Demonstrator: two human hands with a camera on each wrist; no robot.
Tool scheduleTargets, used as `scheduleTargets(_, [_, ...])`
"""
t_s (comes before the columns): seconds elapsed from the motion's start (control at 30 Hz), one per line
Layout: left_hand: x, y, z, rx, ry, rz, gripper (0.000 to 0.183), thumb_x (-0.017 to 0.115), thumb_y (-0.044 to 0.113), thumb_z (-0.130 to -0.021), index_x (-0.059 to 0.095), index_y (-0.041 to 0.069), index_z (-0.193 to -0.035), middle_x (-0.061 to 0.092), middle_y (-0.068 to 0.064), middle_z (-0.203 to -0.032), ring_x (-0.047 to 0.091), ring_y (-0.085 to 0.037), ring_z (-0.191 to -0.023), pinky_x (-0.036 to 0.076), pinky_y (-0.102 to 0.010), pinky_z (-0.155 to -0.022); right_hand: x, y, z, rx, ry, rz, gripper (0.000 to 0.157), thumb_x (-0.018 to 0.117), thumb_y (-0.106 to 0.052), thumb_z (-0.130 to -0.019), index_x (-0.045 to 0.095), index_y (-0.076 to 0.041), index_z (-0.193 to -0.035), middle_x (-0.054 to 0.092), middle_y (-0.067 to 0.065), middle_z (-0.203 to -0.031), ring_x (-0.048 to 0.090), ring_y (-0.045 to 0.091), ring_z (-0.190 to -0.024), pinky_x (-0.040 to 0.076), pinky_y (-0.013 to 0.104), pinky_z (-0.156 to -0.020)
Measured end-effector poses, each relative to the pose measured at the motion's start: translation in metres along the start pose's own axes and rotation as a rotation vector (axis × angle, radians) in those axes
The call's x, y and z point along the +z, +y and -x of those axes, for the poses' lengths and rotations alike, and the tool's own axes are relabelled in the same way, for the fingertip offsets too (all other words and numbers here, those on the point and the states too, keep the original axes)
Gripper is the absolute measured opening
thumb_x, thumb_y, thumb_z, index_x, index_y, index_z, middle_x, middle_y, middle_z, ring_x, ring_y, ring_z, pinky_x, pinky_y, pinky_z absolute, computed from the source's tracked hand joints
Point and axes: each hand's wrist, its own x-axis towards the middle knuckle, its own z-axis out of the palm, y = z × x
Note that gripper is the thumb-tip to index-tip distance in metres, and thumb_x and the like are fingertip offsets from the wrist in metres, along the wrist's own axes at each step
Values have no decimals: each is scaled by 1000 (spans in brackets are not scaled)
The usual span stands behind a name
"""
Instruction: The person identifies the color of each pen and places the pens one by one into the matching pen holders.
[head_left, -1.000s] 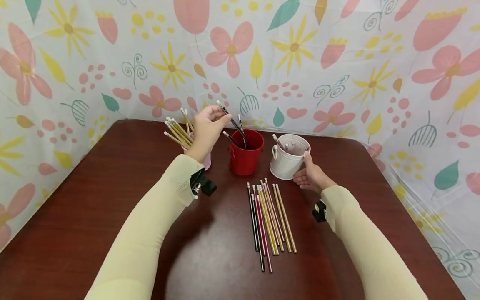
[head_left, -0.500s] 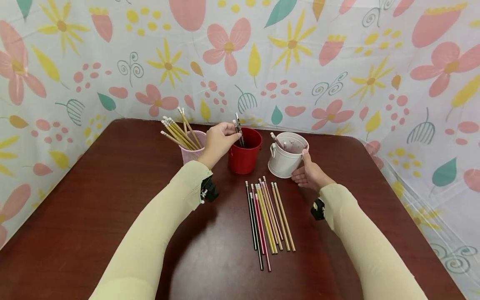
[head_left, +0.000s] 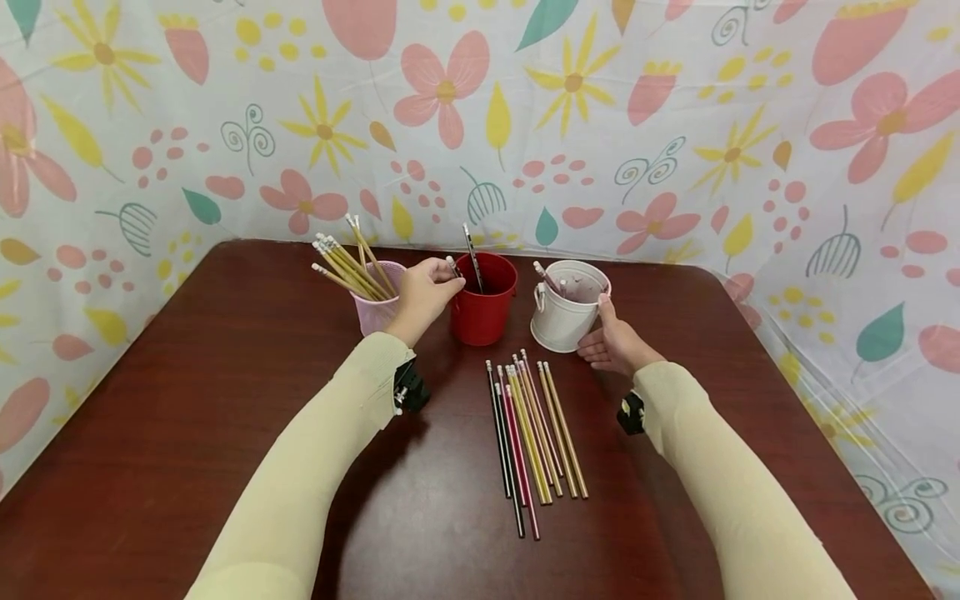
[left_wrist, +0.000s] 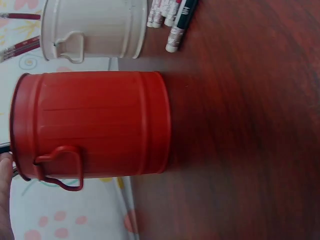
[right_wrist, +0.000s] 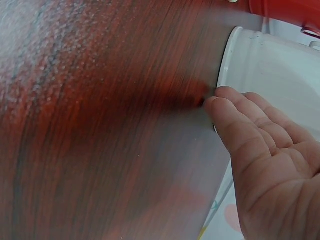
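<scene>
My left hand (head_left: 423, 296) is at the left rim of the red bucket (head_left: 483, 321), its thumb and fingers pinching a dark pencil (head_left: 454, 267) near the eraser end. Another dark pencil (head_left: 472, 258) leans upright inside that bucket. In the left wrist view the red bucket (left_wrist: 95, 122) fills the middle, and only a fingertip shows at the left edge. My right hand (head_left: 615, 342) rests against the white bucket (head_left: 558, 325), thumb by its rim. Its fingers (right_wrist: 245, 120) lie extended along the lower side. A few pencils (head_left: 551, 279) with white erasers lean inside the white bucket.
A pink mesh cup (head_left: 375, 315) with several gold pencils (head_left: 348, 267) stands left of the red bucket. Several black, red, yellow, pink and gold pencils (head_left: 536, 433) lie on the brown table (head_left: 225, 375) before the buckets. A floral cloth (head_left: 450, 125) hangs behind.
My left hand has come down from above the red bucket to its left rim, after lowering a dark pencil into it. My right hand has stayed at the white bucket.
</scene>
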Motion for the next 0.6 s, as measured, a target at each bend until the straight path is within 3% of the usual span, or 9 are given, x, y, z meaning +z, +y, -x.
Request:
scheduleTargets(0.13, [1,-4,1,-18,26,22,16,71,5,-82,67,-4,-95,70,-19,-96,65,-26,-90,50,-29,-75,0,3,-1,1,18,0,109,-7,-67,-89,37,25,-128,40,41,-133,49,42,-118,43,45,-98])
scheduleTargets(0.37, [-5,-9,0,-144,61,65,16,70,8,-85,69,-4,-94,71,-18,-92,59,-4,-62,46,-14,-57,2,1,0,10,17,6,110,-6,-69,-89,38,24,-129,41,40,-133,48,43,-121,42,47,-100])
scheduleTargets(0.5, [-8,-11,3,-175,16,94,19,68,9,-87,69,-6,-99,70,-20,-91,59,-4,-58,51,-16,-58,0,0,0,14,9,5,110,-6,-68,-89,38,24,-130,41,39,-134,46,44,-123,40,48,-101])
scheduleTargets(0.6, [-7,-12,7,-188,-78,52,19,66,10,-88,69,-6,-97,70,-19,-86,59,-5,-55,53,-19,-57,-2,-1,2,12,9,12,109,-6,-67,-90,38,24,-130,41,39,-134,44,44,-125,38,50,-103])
